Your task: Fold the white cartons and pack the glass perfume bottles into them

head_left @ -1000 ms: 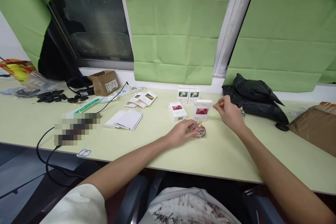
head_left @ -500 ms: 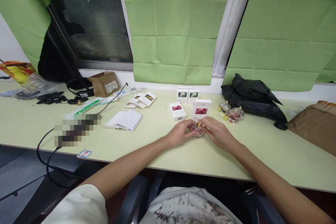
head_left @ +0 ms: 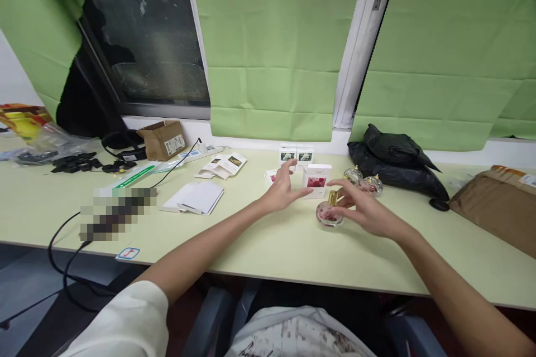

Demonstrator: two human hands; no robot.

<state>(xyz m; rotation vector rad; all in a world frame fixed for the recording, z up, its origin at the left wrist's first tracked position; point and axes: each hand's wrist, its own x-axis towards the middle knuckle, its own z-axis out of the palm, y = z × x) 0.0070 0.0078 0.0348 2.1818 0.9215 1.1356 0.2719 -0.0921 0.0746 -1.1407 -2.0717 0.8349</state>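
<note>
A round glass perfume bottle (head_left: 329, 213) with pink liquid and a gold cap stands upright on the pale green table (head_left: 285, 245). My right hand (head_left: 363, 211) is beside it on the right, fingers spread, fingertips close to the cap. My left hand (head_left: 282, 188) hovers open, fingers stretched toward an upright white box with a pink picture (head_left: 317, 180). It partly hides a flat white box (head_left: 271, 177). Two white boxes with green pictures (head_left: 296, 154) stand behind. Two more round bottles (head_left: 364, 181) sit to the right.
A black plastic bag (head_left: 396, 164) lies at the back right, a brown parcel (head_left: 498, 203) at the far right. Flattened white cartons (head_left: 194, 197) and leaflets (head_left: 223, 164) lie left of centre. An open cardboard box (head_left: 162, 139), cables (head_left: 104, 217) and black parts (head_left: 77, 162) crowd the left.
Both hands were closed round the bottle half a second ago. Now the bottle stands upright a little further right, the left hand has lifted off toward the boxes, and the right hand has opened.
</note>
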